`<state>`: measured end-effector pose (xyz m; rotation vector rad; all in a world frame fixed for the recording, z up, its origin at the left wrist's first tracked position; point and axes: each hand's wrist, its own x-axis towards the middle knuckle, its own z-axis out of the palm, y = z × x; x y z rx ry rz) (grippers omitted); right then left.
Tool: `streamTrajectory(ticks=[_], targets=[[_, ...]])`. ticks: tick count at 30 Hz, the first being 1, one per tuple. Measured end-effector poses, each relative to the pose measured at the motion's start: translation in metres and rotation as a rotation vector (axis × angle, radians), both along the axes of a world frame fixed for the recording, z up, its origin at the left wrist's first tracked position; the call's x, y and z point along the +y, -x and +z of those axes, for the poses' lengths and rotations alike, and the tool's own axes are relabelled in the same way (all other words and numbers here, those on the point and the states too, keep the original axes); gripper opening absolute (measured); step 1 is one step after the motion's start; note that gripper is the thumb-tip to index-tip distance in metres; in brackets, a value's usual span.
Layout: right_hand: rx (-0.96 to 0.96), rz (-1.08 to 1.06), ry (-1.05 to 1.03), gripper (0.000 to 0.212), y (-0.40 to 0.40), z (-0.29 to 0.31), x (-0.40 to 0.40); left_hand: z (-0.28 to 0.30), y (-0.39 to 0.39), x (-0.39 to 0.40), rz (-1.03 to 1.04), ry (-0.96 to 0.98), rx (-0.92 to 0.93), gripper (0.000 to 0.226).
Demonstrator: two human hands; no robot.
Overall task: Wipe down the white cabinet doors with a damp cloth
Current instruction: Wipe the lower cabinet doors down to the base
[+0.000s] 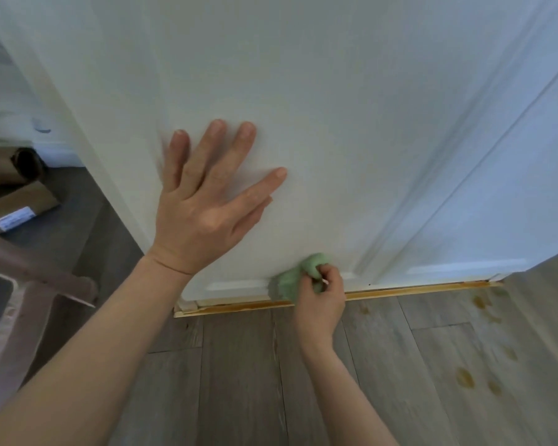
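Left hand (pixel 203 201): fingers straight and spread wide, palm flat against the white cabinet door (pixel 335 107).
Green cloth (pixel 298 276): bunched, pressed to the door's bottom edge at five o'clock from the left hand; it looks damp, though blur makes that uncertain.
Right hand (pixel 321 296): fingers curled tight, gripping the cloth.
Floor (pixel 432 365): grey planks, brownish spots at three o'clock from the right hand.

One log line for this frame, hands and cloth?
left hand: flat on cabinet door | right hand: grips green cloth | wiping door's bottom edge
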<state>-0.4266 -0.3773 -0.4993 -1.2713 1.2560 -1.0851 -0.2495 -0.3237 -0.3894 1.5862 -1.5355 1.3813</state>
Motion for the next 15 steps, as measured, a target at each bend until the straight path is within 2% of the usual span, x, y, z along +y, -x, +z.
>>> streamTrajectory(ticks=[3, 5, 6, 8, 9, 11, 15], targets=[[-0.117, -0.029, 0.23, 0.03, -0.015, 0.025, -0.001, 0.0, 0.0, -0.002, -0.024, 0.004, 0.014, 0.05], [-0.036, 0.029, 0.306, 0.035, -0.021, 0.019, 0.006, -0.001, 0.001, 0.0, -0.042, -0.017, 0.033, 0.048], [0.025, 0.099, 0.27, 0.036, -0.021, 0.005, 0.011, -0.001, 0.001, 0.002, -0.054, -0.034, 0.039, 0.047], [0.098, 0.241, 0.055, 0.035, -0.02, -0.031, 0.017, 0.001, 0.0, 0.006, -0.077, -0.07, 0.05, 0.044], [0.115, 0.246, -0.059, 0.029, -0.018, -0.043, 0.017, 0.003, 0.0, 0.009, -0.088, -0.091, 0.056, 0.043], [0.105, 0.114, -0.15, 0.019, -0.013, -0.051, 0.005, 0.007, -0.001, 0.012, -0.106, -0.114, 0.059, 0.042], [0.017, -0.265, -0.135, 0.017, 0.005, -0.035, -0.028, 0.012, -0.009, 0.021, -0.074, -0.132, -0.043, 0.045]])
